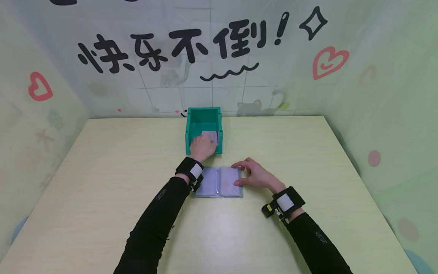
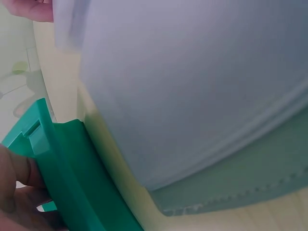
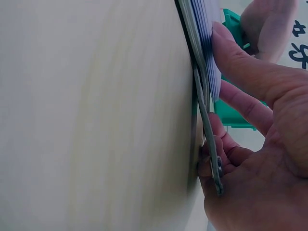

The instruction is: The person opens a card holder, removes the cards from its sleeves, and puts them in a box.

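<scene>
A small binder (image 1: pixel 230 182) lies spread out on the table, its pale lilac pages parted by a spine with metal fasteners. My right hand (image 1: pixel 254 176) holds its right side. In the right wrist view the right thumb (image 3: pixel 240 62) presses the pages, with other fingers around the cover's edge. My left hand (image 1: pixel 202 146) reaches into the front of a green bin (image 1: pixel 204 115), beside a pinkish card (image 1: pixel 213 134). The bin wall partly hides the left fingers (image 2: pixel 24 171) in the left wrist view, so whether they grip the card is unclear.
The bin stands near the back edge of the pale wooden table (image 1: pixel 119 163), just beyond the binder. Behind the table rises a printed backdrop (image 1: pixel 150 95), and side panels (image 1: pixel 380 125) flank it.
</scene>
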A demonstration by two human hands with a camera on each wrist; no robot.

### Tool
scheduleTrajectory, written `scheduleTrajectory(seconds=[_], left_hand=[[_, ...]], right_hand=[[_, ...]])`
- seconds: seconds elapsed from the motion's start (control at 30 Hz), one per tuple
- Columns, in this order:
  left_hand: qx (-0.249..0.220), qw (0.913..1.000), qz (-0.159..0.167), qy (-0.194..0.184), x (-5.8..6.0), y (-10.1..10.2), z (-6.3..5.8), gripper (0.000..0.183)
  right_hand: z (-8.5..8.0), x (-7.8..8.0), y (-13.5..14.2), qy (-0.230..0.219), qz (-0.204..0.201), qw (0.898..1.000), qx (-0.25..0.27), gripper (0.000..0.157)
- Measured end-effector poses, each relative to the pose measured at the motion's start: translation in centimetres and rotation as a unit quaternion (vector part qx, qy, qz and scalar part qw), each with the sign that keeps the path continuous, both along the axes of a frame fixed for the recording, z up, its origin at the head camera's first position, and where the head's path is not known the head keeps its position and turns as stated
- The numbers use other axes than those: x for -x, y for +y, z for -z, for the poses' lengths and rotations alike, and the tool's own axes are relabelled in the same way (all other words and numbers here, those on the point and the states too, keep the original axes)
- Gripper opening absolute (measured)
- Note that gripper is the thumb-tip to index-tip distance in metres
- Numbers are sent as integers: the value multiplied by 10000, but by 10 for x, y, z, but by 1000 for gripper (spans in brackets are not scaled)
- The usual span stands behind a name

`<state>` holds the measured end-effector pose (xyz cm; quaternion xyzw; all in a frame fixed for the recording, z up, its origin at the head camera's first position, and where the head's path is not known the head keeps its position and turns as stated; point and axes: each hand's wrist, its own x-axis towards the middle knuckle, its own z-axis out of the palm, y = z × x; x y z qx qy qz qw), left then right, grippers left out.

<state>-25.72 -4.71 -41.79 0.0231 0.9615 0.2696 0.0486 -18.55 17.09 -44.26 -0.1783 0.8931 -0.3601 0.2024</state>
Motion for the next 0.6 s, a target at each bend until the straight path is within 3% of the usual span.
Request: scheduleTrajectory(seconds=[0.17,0.27,0.43,0.53,0.6], left_hand=[[-17,10000,7,-1,-2,0,0,37],[-201,9995,71,229,-7,-2,0,36],[-654,9943,127,831,-25,-7,-5,26],[-945,9918,224,825,-39,-12,-8,29],[-1041,9912,483,662,-48,-17,-9,25]], right_hand=[[0,-1,0,7,-3,10000,18,55],[0,-3,0,23,-3,10000,18,55],[-2,-6,0,58,34,10000,-8,55],[-3,-7,0,81,52,9999,-35,55],[-3,-7,0,107,48,9999,-39,54]])
